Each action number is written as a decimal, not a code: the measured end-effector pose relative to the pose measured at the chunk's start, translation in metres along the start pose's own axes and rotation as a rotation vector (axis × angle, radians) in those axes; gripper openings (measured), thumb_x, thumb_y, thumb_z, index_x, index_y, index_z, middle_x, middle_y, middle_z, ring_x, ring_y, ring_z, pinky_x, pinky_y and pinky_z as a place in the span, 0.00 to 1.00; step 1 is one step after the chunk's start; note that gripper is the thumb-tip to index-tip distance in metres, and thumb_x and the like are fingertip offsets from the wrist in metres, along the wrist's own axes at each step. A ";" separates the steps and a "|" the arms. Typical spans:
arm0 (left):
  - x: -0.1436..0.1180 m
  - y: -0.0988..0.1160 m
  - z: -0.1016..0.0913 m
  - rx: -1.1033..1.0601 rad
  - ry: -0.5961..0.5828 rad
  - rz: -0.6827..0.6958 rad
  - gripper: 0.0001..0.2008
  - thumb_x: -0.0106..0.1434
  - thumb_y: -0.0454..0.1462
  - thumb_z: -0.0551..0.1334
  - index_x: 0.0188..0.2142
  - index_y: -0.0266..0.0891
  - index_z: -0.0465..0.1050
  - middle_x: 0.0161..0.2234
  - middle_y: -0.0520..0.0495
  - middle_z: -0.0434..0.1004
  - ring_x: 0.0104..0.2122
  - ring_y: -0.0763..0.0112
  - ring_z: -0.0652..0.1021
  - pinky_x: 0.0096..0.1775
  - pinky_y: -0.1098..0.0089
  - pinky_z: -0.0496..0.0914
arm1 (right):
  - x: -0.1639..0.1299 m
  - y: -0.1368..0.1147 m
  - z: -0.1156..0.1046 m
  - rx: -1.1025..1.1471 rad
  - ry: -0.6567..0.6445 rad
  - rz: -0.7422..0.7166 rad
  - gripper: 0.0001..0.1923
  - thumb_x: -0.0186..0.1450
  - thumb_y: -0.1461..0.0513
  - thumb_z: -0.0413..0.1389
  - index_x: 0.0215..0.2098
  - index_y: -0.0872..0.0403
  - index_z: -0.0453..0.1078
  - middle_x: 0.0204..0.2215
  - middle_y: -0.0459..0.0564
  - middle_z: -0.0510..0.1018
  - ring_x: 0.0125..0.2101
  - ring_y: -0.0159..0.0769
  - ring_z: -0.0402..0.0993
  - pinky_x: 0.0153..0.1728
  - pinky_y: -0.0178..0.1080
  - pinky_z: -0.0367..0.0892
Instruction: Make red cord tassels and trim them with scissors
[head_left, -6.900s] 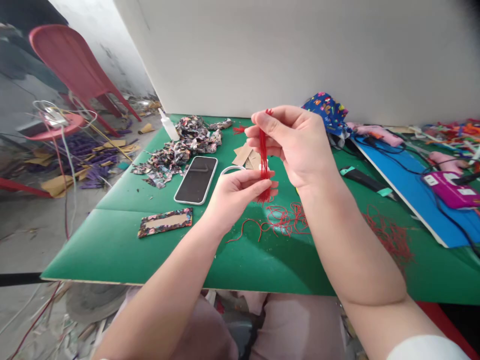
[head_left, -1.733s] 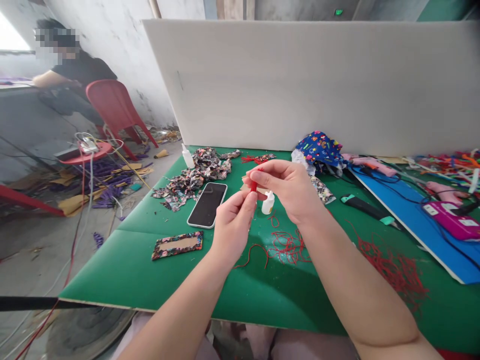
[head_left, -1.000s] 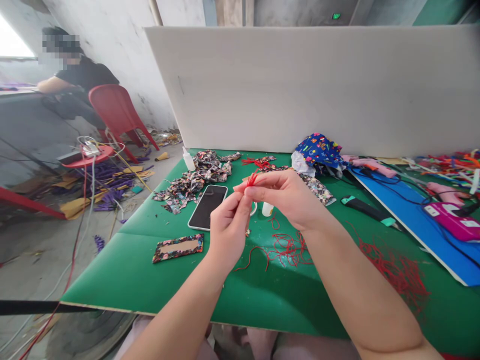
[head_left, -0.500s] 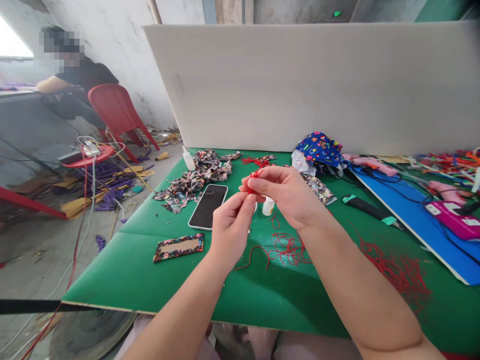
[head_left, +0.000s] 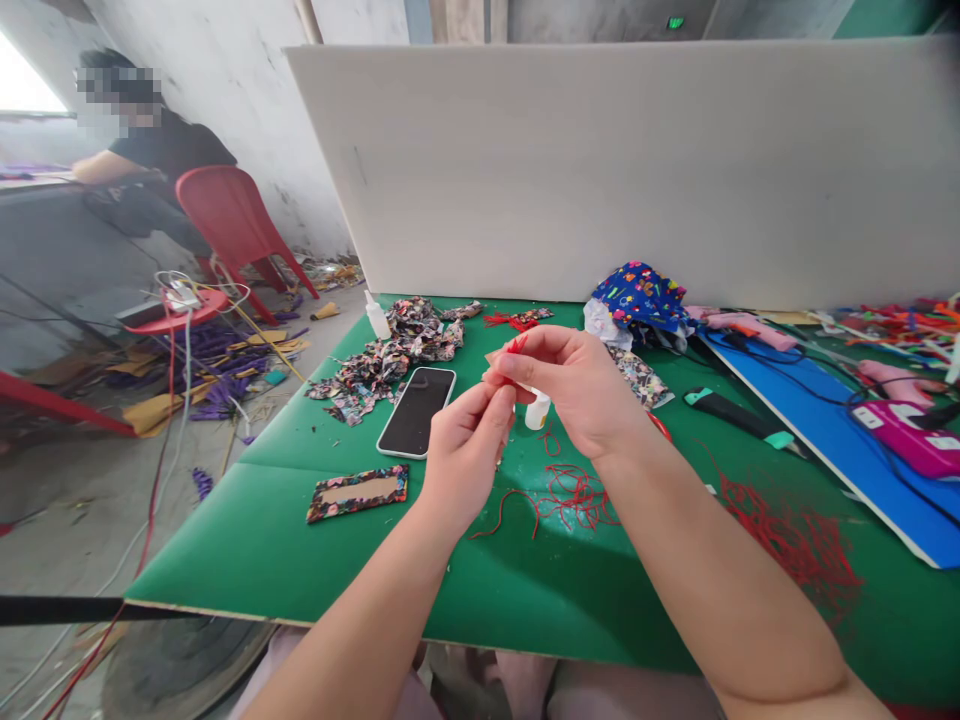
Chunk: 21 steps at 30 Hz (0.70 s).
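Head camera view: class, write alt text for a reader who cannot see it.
Above a green table, the left hand and right hand pinch a small bundle of red thread between their fingertips. A phone, fabric scraps and loose red threads lie nearby.

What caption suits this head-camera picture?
Both hands, left hand and right hand, pinch a red thread bundle above a green table.

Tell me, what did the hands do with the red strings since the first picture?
At first the strings hung long between both hands. Now the left hand and right hand pinch them close together, with only a short red tuft showing. The phone and loose red threads stayed put.
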<state>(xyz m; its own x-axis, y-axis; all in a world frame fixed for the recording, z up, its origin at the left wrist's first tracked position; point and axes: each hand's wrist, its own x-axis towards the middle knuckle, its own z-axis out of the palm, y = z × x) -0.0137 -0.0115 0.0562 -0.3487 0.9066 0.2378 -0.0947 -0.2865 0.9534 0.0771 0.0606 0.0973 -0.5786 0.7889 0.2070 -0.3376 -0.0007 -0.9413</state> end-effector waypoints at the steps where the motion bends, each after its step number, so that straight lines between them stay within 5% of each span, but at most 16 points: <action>1: 0.000 0.000 0.000 0.001 -0.005 -0.008 0.13 0.60 0.44 0.58 0.28 0.38 0.70 0.16 0.57 0.53 0.15 0.83 0.54 0.16 0.77 0.48 | 0.000 0.000 0.000 -0.012 0.006 -0.005 0.09 0.49 0.59 0.66 0.24 0.54 0.71 0.22 0.43 0.77 0.25 0.27 0.72 0.23 0.30 0.65; 5: -0.001 0.002 0.001 0.008 -0.045 -0.043 0.13 0.60 0.45 0.58 0.27 0.37 0.70 0.16 0.57 0.54 0.15 0.83 0.55 0.16 0.77 0.48 | 0.000 -0.001 0.000 -0.129 0.035 -0.042 0.13 0.51 0.53 0.63 0.23 0.54 0.70 0.21 0.45 0.76 0.25 0.31 0.73 0.23 0.33 0.65; 10: -0.001 0.001 0.001 -0.073 -0.106 -0.105 0.14 0.60 0.46 0.57 0.30 0.38 0.71 0.16 0.58 0.51 0.14 0.83 0.54 0.15 0.77 0.47 | 0.007 -0.001 -0.010 -0.308 0.131 -0.139 0.25 0.57 0.42 0.51 0.26 0.53 0.74 0.24 0.49 0.77 0.32 0.34 0.74 0.34 0.37 0.67; 17: 0.001 0.002 -0.002 -0.204 -0.041 -0.076 0.13 0.60 0.46 0.58 0.27 0.38 0.67 0.16 0.58 0.53 0.14 0.83 0.54 0.15 0.79 0.47 | 0.006 -0.004 -0.021 -0.319 -0.281 0.084 0.20 0.57 0.47 0.55 0.20 0.55 0.72 0.21 0.45 0.74 0.28 0.30 0.70 0.36 0.36 0.63; 21: 0.001 0.001 -0.001 -0.195 -0.063 -0.094 0.14 0.60 0.47 0.58 0.27 0.38 0.66 0.16 0.58 0.52 0.14 0.83 0.54 0.15 0.79 0.47 | 0.002 -0.003 -0.012 -0.167 -0.256 0.074 0.12 0.55 0.55 0.60 0.21 0.54 0.73 0.28 0.46 0.78 0.27 0.27 0.69 0.33 0.34 0.65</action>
<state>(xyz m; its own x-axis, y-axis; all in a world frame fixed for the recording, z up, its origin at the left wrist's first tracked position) -0.0151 -0.0108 0.0569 -0.2717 0.9478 0.1667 -0.3043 -0.2489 0.9195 0.0863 0.0698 0.0974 -0.7725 0.6098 0.1771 -0.1735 0.0657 -0.9826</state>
